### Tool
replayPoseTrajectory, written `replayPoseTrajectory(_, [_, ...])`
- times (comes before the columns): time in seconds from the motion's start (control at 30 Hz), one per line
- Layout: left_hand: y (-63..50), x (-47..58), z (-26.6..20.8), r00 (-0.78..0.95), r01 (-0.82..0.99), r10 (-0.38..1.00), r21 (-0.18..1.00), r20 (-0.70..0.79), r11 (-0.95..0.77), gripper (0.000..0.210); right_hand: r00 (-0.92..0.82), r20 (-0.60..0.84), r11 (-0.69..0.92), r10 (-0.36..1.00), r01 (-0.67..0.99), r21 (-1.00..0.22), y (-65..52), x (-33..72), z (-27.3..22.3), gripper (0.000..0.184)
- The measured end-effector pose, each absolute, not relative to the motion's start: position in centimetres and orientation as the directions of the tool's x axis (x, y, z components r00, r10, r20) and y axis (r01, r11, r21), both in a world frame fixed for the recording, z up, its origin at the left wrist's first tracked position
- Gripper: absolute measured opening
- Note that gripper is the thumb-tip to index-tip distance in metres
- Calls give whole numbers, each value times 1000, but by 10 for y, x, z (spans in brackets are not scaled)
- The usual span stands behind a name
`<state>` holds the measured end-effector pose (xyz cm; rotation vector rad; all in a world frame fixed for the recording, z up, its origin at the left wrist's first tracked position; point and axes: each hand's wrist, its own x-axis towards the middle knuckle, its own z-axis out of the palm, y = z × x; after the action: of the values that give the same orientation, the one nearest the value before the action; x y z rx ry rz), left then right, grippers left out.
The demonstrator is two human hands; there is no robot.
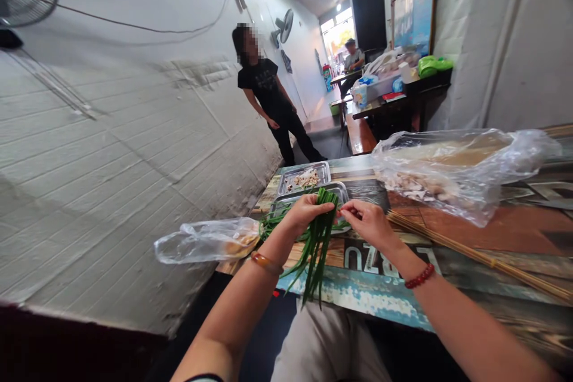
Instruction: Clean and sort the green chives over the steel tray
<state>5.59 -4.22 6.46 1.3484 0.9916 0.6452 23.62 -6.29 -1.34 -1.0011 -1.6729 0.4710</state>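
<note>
My left hand is closed around a bunch of long green chives, whose loose ends hang over the table's front edge. Close beside the bunch's upper end, my right hand has thumb and forefinger pinched together. What sits in that pinch is too small to make out. Behind my hands a metal tray holds more greens, partly hidden by my left hand. Farther back, a second metal tray bears small pale pieces. A bundle of thin bamboo skewers lies to the right of my right hand.
A clear plastic bag with pale pieces rests on the table at right. Another plastic bag overhangs the left edge by the wall. A person stands beyond the table; another person sits farther back.
</note>
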Motion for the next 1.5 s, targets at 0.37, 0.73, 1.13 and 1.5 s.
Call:
replayPoseTrajectory(0.37, [-44,61,50,458,94,866,980,-201,177,39,-70,586,568,807,361,-740,-64,235,-15,20])
replayPoseTrajectory(0.73, [-41,43,51,283,31,956,997,-83,77,41,-53,571,549,819,358,-755,-61,236,-16,20])
replayPoseTrajectory(1.13, [-45,42,49,297,162,945,983,-133,87,44,-105,563,561,820,342,-754,-63,237,-18,20])
replayPoseTrajectory(1.5, [-49,52,46,337,135,920,978,-199,161,41,-102,501,510,859,250,-823,-61,230,-29,19])
